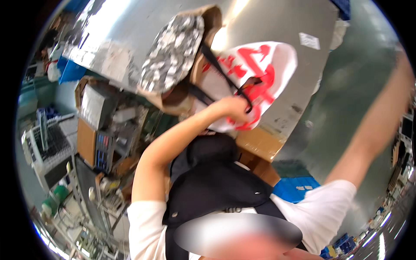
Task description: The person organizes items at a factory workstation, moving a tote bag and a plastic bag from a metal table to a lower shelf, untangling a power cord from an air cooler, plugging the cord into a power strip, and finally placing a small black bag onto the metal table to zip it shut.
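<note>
My left hand is closed around a black strap, over a white bag with red print lying on the metal table. The fingertips are blurred. Beside the bag, to its left, lies a grey-and-white mottled piece set against an open brown bag or box; I cannot tell which. My right forearm stretches out to the far right, and its hand is lost at the dark rim of the picture.
The grey metal table has a white label near its right edge. A cardboard box and a blue bin are close to my body. Cluttered shelves and a wire rack stand at left. Green floor runs along the right.
</note>
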A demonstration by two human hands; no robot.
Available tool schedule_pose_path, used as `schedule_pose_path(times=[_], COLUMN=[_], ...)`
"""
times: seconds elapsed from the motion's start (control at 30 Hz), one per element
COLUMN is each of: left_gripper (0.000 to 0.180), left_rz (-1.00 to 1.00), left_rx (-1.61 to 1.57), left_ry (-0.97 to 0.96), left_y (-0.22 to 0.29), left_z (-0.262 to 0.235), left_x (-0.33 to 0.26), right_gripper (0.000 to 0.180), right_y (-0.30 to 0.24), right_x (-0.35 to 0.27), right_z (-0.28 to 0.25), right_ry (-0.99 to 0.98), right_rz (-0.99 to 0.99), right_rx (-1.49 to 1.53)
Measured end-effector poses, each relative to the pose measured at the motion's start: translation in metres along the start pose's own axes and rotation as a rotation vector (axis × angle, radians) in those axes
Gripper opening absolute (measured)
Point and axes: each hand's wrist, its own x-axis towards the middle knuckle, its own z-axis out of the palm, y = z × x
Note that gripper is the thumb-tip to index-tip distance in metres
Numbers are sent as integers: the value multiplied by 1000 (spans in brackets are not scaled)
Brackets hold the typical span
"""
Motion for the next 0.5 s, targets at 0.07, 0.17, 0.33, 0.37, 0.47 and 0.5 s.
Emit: schedule_pose_path(times=[0.07, 0.17, 0.33, 0.37, 0.47, 0.5], left_gripper=[36, 52, 46, 41, 43, 36], left_rz=[204, 78, 290, 396, 419, 447], left_rx=[-127, -622, -298, -499, -1070, -1083], left_ry=[146, 77, 380, 412, 459, 622], left_y=[-12, -1, 0, 7, 0, -2], left_z=[20, 21, 48, 47, 22, 15], left_x=[5, -8, -19, -28, -97, -127], right_gripper=[12, 14, 36, 40, 42, 40], right_y=[12, 38, 105, 139, 180, 203], right_x=[-5, -25, -107, -116, -178, -203], right_z=[23, 55, 112, 99, 78, 60], right_ry=[-68, -186, -441, -444, -333, -177], right_rz=[59, 185, 543, 458, 305, 458], right_rx=[8, 24, 134, -11, -342, -217])
